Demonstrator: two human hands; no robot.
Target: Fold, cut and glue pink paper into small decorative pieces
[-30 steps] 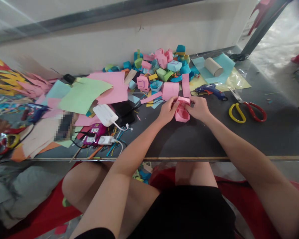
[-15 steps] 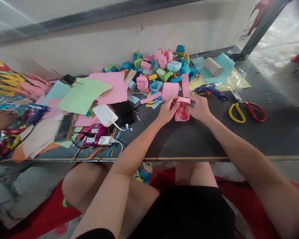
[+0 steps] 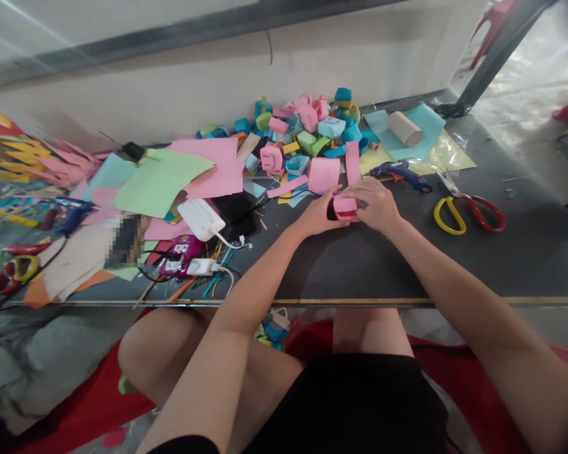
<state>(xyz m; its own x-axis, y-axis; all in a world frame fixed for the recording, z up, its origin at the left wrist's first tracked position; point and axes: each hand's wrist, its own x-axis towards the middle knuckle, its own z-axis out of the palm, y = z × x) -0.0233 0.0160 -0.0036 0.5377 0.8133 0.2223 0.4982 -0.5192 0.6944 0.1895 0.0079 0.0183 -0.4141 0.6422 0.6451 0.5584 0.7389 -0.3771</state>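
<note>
Both hands are around a small folded pink paper basket (image 3: 345, 205) at the middle of the dark table. My left hand (image 3: 318, 213) grips its left side, thumb and fingers curved about it. From the right and above, my right hand (image 3: 373, 203) covers the basket's right part, its fingers bent over the top edge. Part of the basket is hidden by the fingers. Just beyond the hands lie a pink paper piece (image 3: 324, 174) and a pink strip (image 3: 353, 161).
A heap of small coloured paper baskets (image 3: 307, 120) lies behind. To the right are a blue glue gun (image 3: 400, 174), scissors (image 3: 454, 189) and a cardboard tube (image 3: 406, 128). On the left are a white charger (image 3: 201, 219), a purple power strip (image 3: 185, 252) and green paper (image 3: 163, 183).
The pink basket has been turned so its opening faces differently, and my right hand has moved over its top. At far left, another person's hand has left the view.
</note>
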